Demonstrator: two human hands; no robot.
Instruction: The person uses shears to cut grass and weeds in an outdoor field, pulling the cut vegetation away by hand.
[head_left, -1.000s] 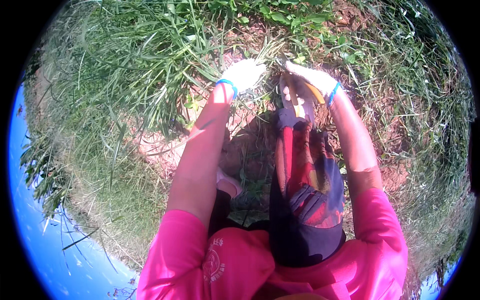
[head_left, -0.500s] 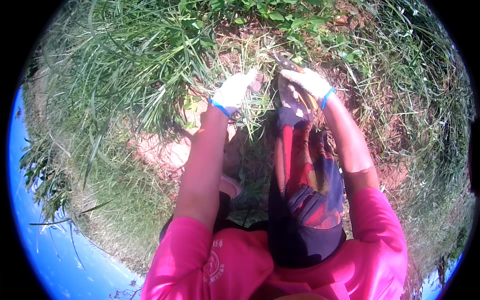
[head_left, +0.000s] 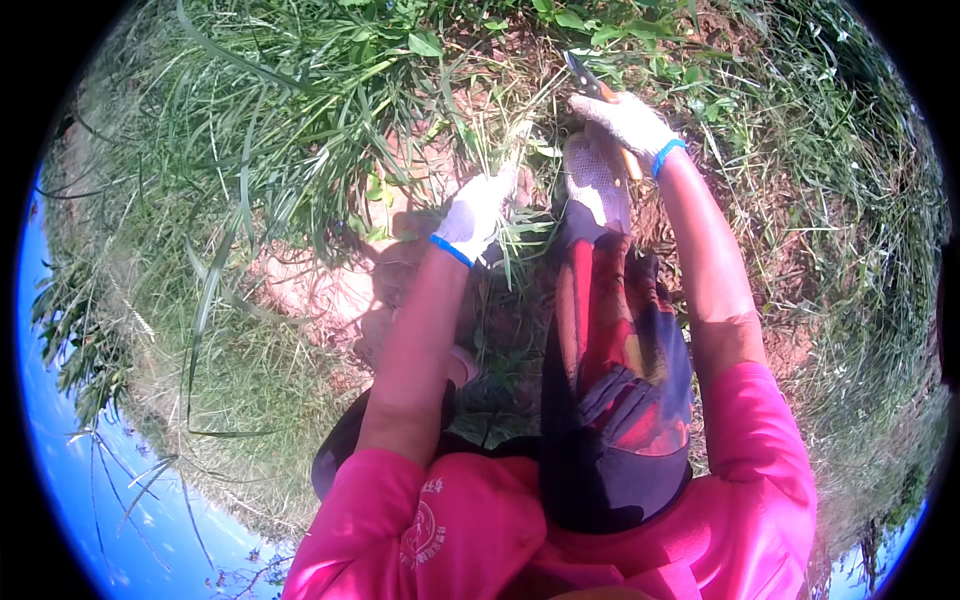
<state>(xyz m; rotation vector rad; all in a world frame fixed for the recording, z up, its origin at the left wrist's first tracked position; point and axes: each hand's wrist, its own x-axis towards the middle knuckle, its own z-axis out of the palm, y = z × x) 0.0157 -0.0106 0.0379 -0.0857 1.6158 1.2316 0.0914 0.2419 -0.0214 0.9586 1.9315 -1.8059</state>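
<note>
My left hand (head_left: pixel 476 212), in a white knit glove with a blue cuff, is closed around a bunch of grass (head_left: pixel 513 250). Blades stick out on its right side, and pale stems rise past the fingertips. In my right hand (head_left: pixel 634 128), gloved the same way, are pruning shears (head_left: pixel 585 76) with orange handles and a dark blade. The blade points up and to the left, toward low stems growing from the reddish soil. Whether the jaws are apart is hard to tell. My shoe (head_left: pixel 595 180), pale and mesh-like, is just below the right hand.
Tall green grass (head_left: pixel 300 130) stands thick on the left. Leafy plants (head_left: pixel 640 40) grow at the far side. Cut, drying grass (head_left: pixel 800 230) covers the ground on the right. Bare reddish soil (head_left: pixel 315 290) shows left of my left forearm. My legs in patterned trousers (head_left: pixel 620 340) are bent close in.
My right hand has moved away from me and slightly right with the shears. My left hand has drawn a little nearer to me, still gripping grass. The two hands are farther apart.
</note>
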